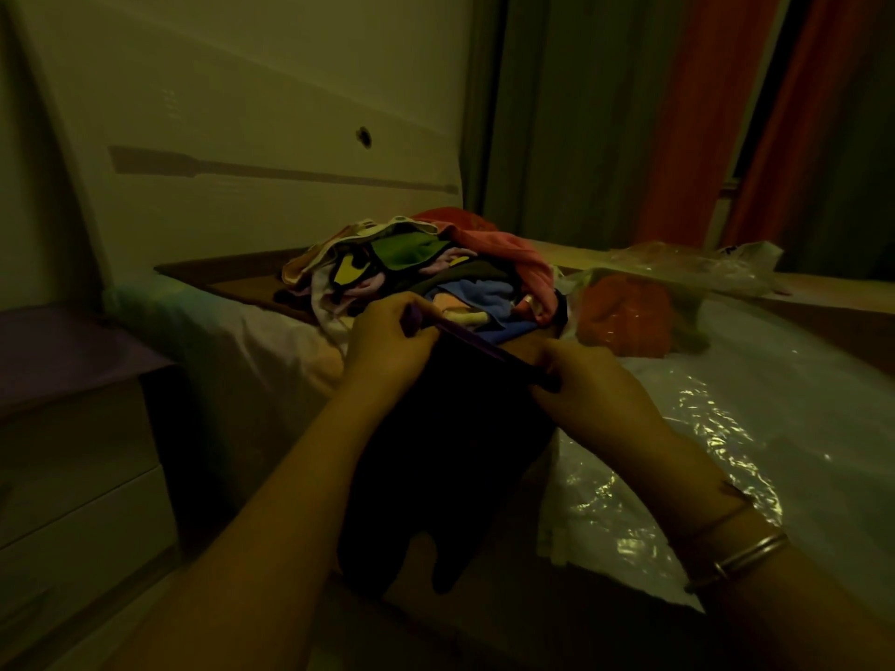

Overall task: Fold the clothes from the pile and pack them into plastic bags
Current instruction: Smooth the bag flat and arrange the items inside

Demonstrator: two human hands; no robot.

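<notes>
Head cam: 2 hands, L hand + R hand, gripping 1 dark garment; 1 clothes pile.

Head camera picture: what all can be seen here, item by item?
dark garment: one, near black with a purple waistband, held up over the bed's near edge
clothes pile: one heap, mixed colours, on the bed behind the garment
bagged clothes: one clear bag with orange cloth inside, right of the pile
plastic sheet: one, clear and shiny, over the bed at right
curtain: orange, far right
drawer unit: one, pale, at left
left hand: grips the waistband's left end
right hand: grips its right end, bangles on the wrist
</notes>
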